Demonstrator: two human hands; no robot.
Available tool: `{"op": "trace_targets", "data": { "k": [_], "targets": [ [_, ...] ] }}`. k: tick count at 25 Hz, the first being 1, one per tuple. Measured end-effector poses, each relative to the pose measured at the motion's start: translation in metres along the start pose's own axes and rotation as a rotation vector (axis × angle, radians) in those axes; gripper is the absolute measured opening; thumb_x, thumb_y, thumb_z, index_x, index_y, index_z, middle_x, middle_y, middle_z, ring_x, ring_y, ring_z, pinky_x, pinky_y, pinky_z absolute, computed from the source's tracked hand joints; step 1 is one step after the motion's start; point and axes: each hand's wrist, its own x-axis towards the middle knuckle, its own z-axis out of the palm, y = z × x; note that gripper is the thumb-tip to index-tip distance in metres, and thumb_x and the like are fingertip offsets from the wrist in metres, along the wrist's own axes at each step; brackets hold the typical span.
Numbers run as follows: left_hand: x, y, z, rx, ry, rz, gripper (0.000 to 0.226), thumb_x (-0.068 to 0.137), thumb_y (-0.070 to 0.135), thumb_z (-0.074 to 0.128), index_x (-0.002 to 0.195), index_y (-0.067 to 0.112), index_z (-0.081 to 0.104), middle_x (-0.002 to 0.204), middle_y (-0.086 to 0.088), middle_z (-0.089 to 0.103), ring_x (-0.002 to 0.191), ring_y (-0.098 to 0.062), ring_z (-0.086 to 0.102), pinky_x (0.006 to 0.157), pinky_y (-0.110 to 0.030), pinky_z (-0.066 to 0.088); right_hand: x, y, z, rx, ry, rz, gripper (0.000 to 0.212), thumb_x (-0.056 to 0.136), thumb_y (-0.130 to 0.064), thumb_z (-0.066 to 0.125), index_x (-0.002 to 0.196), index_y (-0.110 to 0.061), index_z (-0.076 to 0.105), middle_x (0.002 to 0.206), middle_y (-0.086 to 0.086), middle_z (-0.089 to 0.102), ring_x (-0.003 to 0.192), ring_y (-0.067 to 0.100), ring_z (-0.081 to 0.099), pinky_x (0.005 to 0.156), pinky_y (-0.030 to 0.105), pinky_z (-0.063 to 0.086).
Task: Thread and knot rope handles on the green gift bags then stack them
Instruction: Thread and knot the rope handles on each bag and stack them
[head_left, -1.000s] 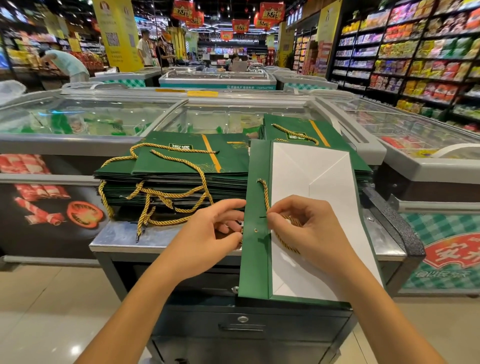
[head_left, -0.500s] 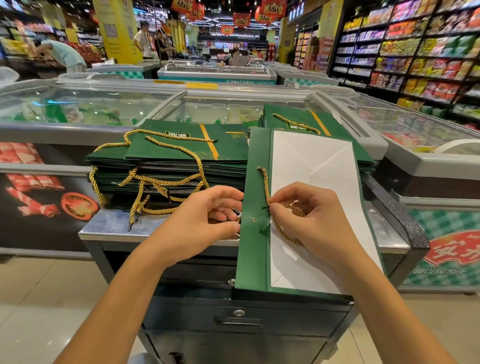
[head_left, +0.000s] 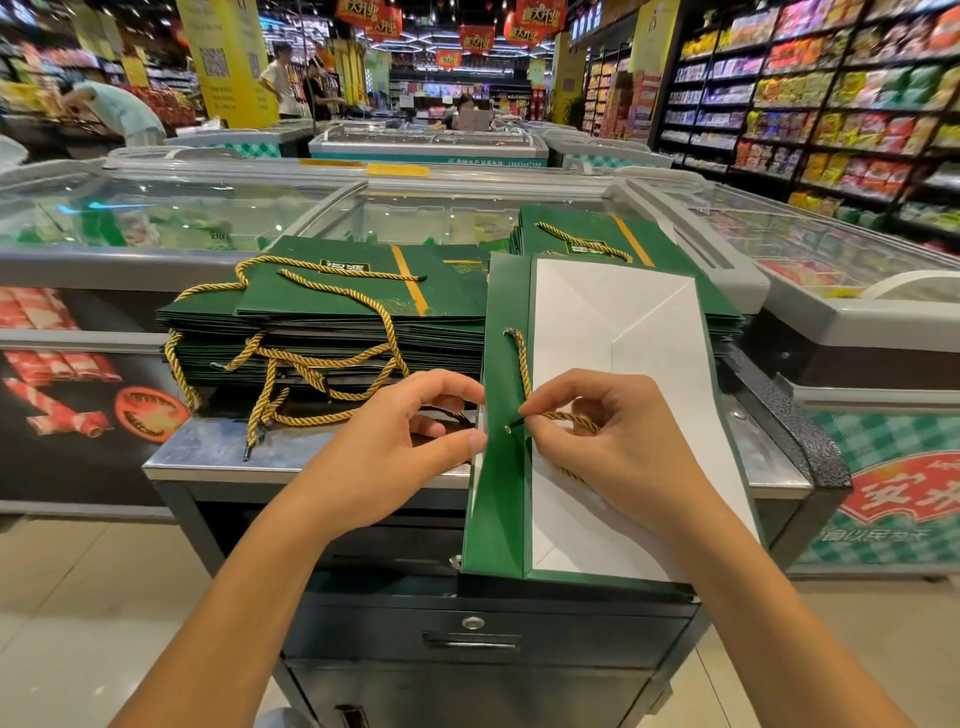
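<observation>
Barely shifted from half a second ago, both hands stay at the green fold of the bag, and the rope's black tip (head_left: 515, 424) now juts from the right fingertips with its end at the lower metal eyelet (head_left: 506, 429).

The right hand (head_left: 613, 436) pinches the gold rope (head_left: 519, 364) between thumb and forefinger just behind that tip, with the other fingers curled. From there the rope climbs to the upper hole in the fold.

The left hand (head_left: 400, 447) sits at the bag's left edge with its thumb against the fold and its fingers bent. I cannot tell whether they grip underneath.

The green gift bag (head_left: 501, 509) lies flat with its white inside up, overhanging the near edge of the steel desk (head_left: 208, 452). A stack of finished bags (head_left: 332, 332) trailing rope handles sits to its left, and a second stack (head_left: 587, 234) lies behind it. Glass-topped chest freezers (head_left: 156, 208) stand beyond.
</observation>
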Motion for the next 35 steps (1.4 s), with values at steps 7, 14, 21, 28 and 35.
{"op": "trace_targets", "data": {
  "k": [7,14,21,28,35],
  "targets": [
    [-0.003,-0.001,0.005,0.038,0.066,0.067,0.032,0.093,0.027,0.07,0.121,0.04,0.062,0.122,0.02,0.059,0.112,-0.008,0.059,0.095,-0.039,0.054,-0.002,0.002,0.0,0.002,-0.043,-0.024,0.018,0.088,-0.01,0.076,0.085,-0.027,0.081,0.058,0.006,0.06,0.055,0.026,0.035,0.053,0.028,0.03],
    [-0.003,-0.003,0.01,0.064,0.103,0.098,0.033,0.093,0.028,0.069,0.123,0.039,0.061,0.121,0.024,0.056,0.118,-0.005,0.057,0.093,-0.041,0.055,-0.002,0.002,-0.003,-0.007,-0.073,-0.045,0.021,0.091,-0.008,0.074,0.092,-0.028,0.08,0.065,-0.011,0.066,0.055,0.026,0.037,0.053,0.027,0.032],
    [-0.003,0.001,0.017,0.113,0.134,0.137,0.035,0.09,0.047,0.064,0.123,0.044,0.056,0.123,0.023,0.053,0.122,-0.003,0.052,0.096,-0.029,0.049,-0.005,0.003,0.001,-0.157,-0.185,-0.185,0.044,0.097,-0.003,0.065,0.122,-0.039,0.072,0.091,-0.007,0.058,0.081,0.016,0.056,0.068,0.016,0.04],
    [-0.001,0.005,0.02,0.132,0.121,0.105,0.032,0.088,0.047,0.061,0.12,0.043,0.06,0.125,0.023,0.05,0.121,0.002,0.05,0.095,-0.021,0.044,-0.003,0.002,0.002,-0.217,-0.18,-0.214,0.033,0.094,0.002,0.066,0.107,-0.028,0.072,0.097,-0.008,0.061,0.089,0.016,0.06,0.072,0.015,0.042],
    [0.0,0.007,0.023,0.123,0.133,0.09,0.005,0.095,0.024,0.061,0.095,0.026,0.065,0.12,0.013,0.052,0.102,-0.003,0.059,0.082,-0.016,0.049,-0.005,0.002,0.003,-0.233,-0.187,-0.225,0.034,0.096,-0.002,0.065,0.112,-0.032,0.072,0.097,-0.009,0.058,0.086,0.016,0.058,0.07,0.014,0.04]
  ]
}}
